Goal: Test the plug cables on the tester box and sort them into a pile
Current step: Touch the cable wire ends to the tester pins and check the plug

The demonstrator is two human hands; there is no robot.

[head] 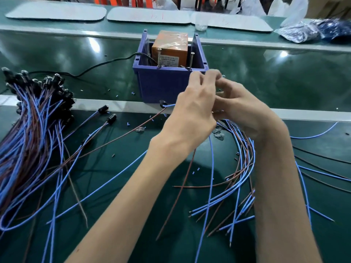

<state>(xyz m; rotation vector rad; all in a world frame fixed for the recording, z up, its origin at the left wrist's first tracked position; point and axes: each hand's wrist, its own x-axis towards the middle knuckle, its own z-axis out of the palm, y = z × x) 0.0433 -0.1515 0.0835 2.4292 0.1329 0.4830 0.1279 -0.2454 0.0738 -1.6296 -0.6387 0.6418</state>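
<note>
Starting at your left, the sorted pile [32,114] lies on the green table [133,186] with its black plug ends pointing away from you and its blue and brown leads trailing back towards you, running off the left and lower edges. Just to its right, a few loose cables [106,118] lie slanted, plugs up and to the right. A black power cord [106,63] snakes across to the blue tester box [163,84], which stands upright at centre with an orange unit [171,48] inside it. Your left hand [191,114] is raised at the box's front right corner, back towards you, fingers curled in and meeting the fingertips of your right hand [241,109]. Whatever sits between those fingertips is hidden, so you cannot tell what the left one has hold of. One blue and one brown lead drop from under its palm towards you. Your right hand is curled round a bundle of cables [241,168], whose leads fan down and to the left, bare tips nearest you. The bundle's plug ends are covered by both hands. Further leads run off the right edge, and plastic bags [313,31] lie at the far right, blurred.
</note>
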